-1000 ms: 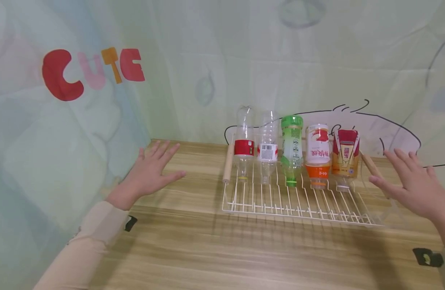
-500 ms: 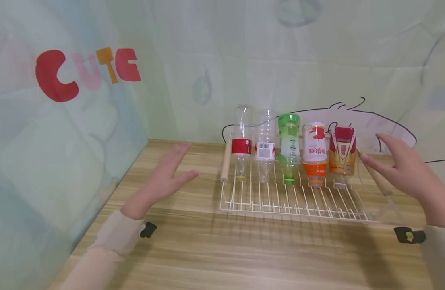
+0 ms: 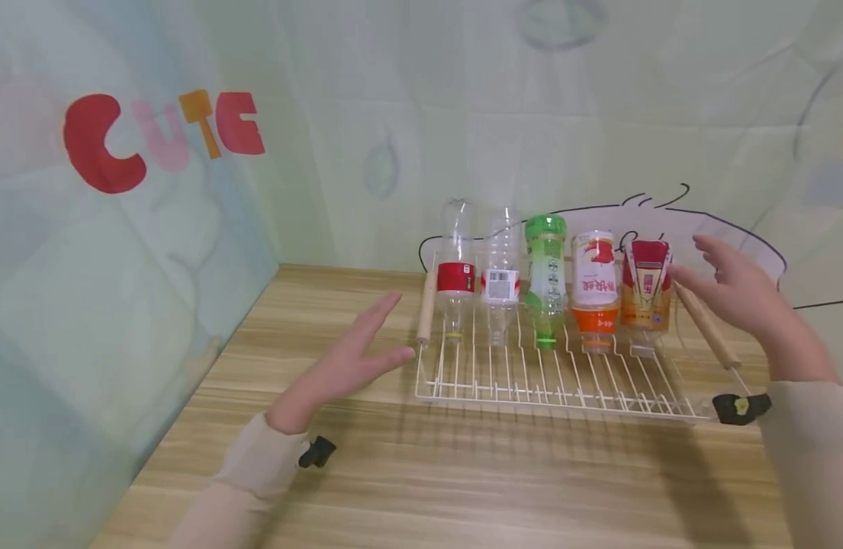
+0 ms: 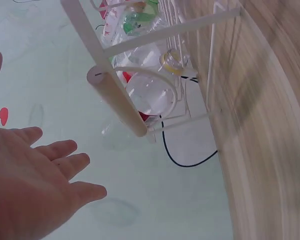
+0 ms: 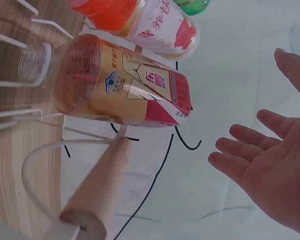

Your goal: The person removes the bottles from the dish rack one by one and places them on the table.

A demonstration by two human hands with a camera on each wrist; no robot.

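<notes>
A white wire rack with a wooden handle at each end stands on the table. Several empty plastic bottles sit neck-down along its back: a clear bottle with a red label, a clear one with a white label, a green bottle, a white-and-orange bottle and a red-and-gold bottle. My left hand, fingers extended, hovers left of the left handle. Beside the right handle my right hand is held with fingers spread. Both hands hold nothing; the wrist views show gaps to the handles.
The wood-grain table extends in front of the rack and to its left. A pale printed curtain hangs behind and along the left side, with coloured letters on it. Dark wrist cameras stick out from both sleeves.
Both hands have moved inward toward the rack, the left hand to the right and the right hand to the left. The rack and bottles stay in place; the view shifts slightly.
</notes>
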